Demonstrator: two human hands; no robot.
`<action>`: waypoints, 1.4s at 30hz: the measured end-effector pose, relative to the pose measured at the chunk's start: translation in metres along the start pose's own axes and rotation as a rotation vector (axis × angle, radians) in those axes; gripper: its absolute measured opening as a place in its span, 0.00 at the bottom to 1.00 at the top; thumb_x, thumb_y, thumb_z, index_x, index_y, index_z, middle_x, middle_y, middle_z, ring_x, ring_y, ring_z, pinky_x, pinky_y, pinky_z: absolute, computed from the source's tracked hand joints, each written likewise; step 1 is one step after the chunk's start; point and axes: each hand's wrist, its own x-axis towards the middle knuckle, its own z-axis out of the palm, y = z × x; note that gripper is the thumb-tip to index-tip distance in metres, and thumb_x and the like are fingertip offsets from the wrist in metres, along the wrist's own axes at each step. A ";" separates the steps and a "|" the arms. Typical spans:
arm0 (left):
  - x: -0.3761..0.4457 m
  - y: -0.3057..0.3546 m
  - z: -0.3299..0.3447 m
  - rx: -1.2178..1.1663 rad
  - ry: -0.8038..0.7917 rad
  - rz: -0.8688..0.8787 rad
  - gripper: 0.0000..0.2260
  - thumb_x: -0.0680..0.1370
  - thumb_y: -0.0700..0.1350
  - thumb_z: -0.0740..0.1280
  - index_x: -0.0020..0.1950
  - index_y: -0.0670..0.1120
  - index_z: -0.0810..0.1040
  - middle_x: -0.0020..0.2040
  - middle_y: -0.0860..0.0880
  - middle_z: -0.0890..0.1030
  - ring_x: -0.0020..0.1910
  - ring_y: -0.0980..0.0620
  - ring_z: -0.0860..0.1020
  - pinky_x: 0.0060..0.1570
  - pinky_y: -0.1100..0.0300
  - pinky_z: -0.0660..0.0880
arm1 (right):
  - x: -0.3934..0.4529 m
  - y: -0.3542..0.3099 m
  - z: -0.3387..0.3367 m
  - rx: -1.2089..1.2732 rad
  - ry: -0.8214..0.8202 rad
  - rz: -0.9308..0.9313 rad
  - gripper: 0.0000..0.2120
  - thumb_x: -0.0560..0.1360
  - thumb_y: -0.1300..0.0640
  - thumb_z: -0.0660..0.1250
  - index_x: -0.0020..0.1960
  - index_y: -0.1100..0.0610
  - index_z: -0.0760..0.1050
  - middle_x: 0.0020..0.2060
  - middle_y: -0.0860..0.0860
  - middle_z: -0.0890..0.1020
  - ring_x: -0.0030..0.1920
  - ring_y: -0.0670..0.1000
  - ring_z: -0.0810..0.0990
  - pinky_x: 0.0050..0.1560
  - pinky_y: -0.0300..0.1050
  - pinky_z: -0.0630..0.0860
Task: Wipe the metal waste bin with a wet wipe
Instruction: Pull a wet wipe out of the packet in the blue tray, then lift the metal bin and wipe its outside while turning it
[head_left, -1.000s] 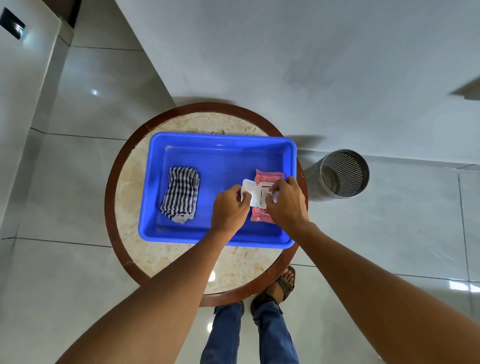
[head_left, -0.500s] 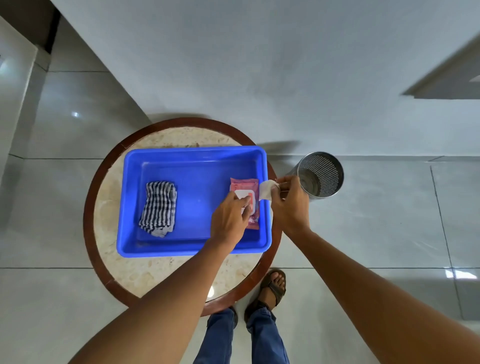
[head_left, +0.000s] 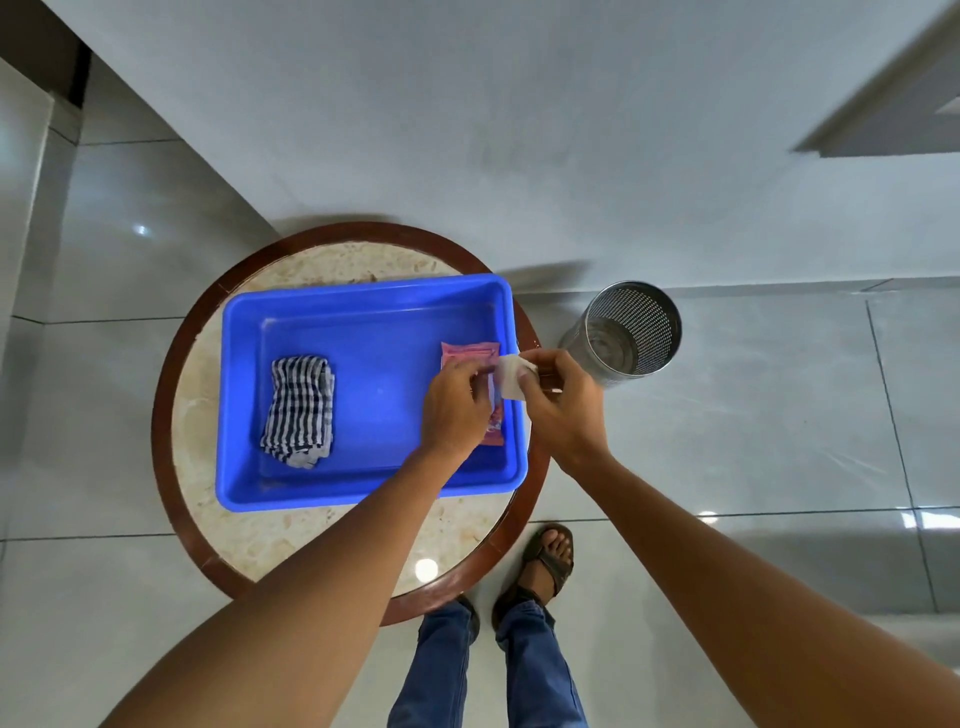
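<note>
1. The right hand (head_left: 563, 410) pinched a white wipe (head_left: 511, 378) over the right rim of the blue tray (head_left: 363, 306); the left hand (head_left: 454, 408) curled on the pink pack (head_left: 470, 353), holding it down.
2. The bin (head_left: 626, 335) stood upright on the floor, just right of the table (head_left: 179, 374) (long axis vertical, mouth up).
3. Risk: a second wipe might trail out, or the pack lift, if the left hand's hold eased.
</note>
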 end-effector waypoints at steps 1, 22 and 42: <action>0.003 0.006 -0.003 -0.143 -0.011 -0.037 0.12 0.88 0.43 0.63 0.64 0.41 0.84 0.60 0.41 0.87 0.56 0.45 0.85 0.49 0.65 0.81 | 0.000 -0.004 -0.002 0.025 -0.004 0.008 0.07 0.83 0.59 0.73 0.60 0.56 0.86 0.47 0.44 0.89 0.45 0.39 0.87 0.46 0.36 0.84; 0.035 0.046 -0.030 -0.856 -0.340 -0.395 0.17 0.80 0.45 0.77 0.64 0.37 0.83 0.58 0.39 0.88 0.50 0.46 0.90 0.51 0.57 0.88 | 0.025 -0.029 -0.036 0.655 0.015 0.350 0.11 0.82 0.59 0.77 0.63 0.61 0.87 0.49 0.53 0.91 0.46 0.45 0.92 0.48 0.39 0.87; 0.071 0.119 0.178 0.017 -0.267 -0.029 0.05 0.79 0.42 0.77 0.48 0.40 0.88 0.42 0.45 0.90 0.42 0.46 0.87 0.51 0.50 0.85 | 0.091 0.131 -0.172 0.836 0.276 0.646 0.12 0.84 0.58 0.75 0.65 0.62 0.86 0.56 0.57 0.92 0.59 0.57 0.91 0.52 0.40 0.89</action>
